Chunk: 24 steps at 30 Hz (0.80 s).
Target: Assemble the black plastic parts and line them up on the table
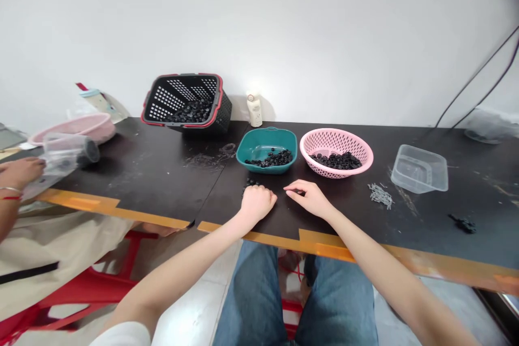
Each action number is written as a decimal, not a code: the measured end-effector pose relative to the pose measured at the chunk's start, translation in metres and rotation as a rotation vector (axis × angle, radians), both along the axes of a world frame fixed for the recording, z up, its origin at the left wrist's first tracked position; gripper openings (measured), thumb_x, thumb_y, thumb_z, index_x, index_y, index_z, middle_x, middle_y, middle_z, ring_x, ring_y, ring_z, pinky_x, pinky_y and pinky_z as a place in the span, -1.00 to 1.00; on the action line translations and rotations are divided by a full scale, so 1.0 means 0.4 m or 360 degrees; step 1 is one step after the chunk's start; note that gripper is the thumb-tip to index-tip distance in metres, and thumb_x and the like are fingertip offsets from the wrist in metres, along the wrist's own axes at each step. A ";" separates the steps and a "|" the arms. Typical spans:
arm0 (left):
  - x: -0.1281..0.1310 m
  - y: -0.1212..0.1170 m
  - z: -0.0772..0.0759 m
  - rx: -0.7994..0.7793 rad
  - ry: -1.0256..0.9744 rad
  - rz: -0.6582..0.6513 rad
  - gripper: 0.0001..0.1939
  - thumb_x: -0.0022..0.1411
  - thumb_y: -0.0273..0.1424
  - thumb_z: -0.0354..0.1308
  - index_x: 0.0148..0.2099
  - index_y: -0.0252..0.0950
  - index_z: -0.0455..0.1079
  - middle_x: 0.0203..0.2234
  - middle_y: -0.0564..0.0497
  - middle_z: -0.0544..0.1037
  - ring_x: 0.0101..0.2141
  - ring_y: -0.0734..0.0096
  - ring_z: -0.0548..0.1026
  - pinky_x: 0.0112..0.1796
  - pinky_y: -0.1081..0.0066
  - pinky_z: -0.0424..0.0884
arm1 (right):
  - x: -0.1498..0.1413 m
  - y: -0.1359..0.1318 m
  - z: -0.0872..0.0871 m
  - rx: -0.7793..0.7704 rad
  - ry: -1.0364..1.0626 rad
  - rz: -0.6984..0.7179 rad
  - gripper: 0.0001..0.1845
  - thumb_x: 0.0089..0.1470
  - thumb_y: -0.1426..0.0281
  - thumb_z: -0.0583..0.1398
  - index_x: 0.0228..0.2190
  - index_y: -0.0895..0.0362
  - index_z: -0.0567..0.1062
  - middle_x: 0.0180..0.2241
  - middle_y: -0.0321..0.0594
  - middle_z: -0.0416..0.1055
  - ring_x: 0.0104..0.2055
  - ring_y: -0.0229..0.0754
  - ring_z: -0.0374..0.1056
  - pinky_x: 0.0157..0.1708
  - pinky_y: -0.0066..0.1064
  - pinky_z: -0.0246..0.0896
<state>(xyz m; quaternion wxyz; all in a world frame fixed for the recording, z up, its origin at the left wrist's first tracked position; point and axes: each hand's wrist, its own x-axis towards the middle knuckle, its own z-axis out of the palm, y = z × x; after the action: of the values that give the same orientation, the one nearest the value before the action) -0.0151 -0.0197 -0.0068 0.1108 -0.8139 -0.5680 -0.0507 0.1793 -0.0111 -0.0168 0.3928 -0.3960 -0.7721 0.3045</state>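
Your left hand (pixel 258 204) curls into a loose fist beside the small black parts (pixel 252 181), which lie on the table (pixel 352 200) just near of the green tub (pixel 265 170). Your right hand (pixel 310 198), to its right, bends thumb and forefinger close together; I cannot tell whether either grips anything. The parts look light, stiff, perhaps slippery: pinch their edges with fingertips.

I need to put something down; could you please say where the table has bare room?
In front of the black basket, left of the green tub; also between the gray pins and small black item. Crowded: around the left hand, right hand and pink basket.
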 end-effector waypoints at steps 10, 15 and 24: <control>-0.003 -0.013 0.031 0.0214 0.0145 -0.0531 -0.80 0.30 -0.35 -0.03 -0.29 -0.30 0.37 -0.38 -0.06 0.44 -0.32 0.28 0.40 -0.33 0.32 0.17 | 0.008 0.007 -0.010 0.0023 0.0027 -0.0114 -0.77 0.12 0.32 0.13 -0.28 0.09 0.57 -0.29 -0.19 0.52 -0.36 -0.21 0.39 -0.35 -0.38 0.26; -0.032 0.003 0.023 0.0255 0.0342 -0.0518 -0.86 0.23 -0.53 0.03 -0.39 -0.33 0.35 -0.46 -0.05 0.42 -0.37 0.27 0.38 -0.35 0.29 0.15 | 0.013 0.014 -0.013 0.0048 0.0020 -0.0163 -0.79 0.11 0.35 0.14 -0.30 0.09 0.57 -0.31 -0.22 0.53 -0.40 -0.25 0.37 -0.38 -0.41 0.24; -0.034 0.176 0.188 0.0090 0.0127 -0.0091 -0.73 0.25 -0.29 0.02 -0.15 -0.29 0.47 -0.22 -0.15 0.52 -0.14 0.17 0.42 -0.18 0.29 0.25 | 0.015 0.011 -0.019 0.0134 -0.0068 -0.0155 -0.81 0.11 0.37 0.14 -0.31 0.08 0.57 -0.32 -0.24 0.53 -0.41 -0.25 0.37 -0.37 -0.42 0.24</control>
<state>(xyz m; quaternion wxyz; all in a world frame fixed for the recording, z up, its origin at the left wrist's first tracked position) -0.0286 0.0505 0.0683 0.1548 -0.8277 -0.5380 -0.0375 0.1851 -0.0068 -0.0243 0.4068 -0.4226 -0.7723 0.2439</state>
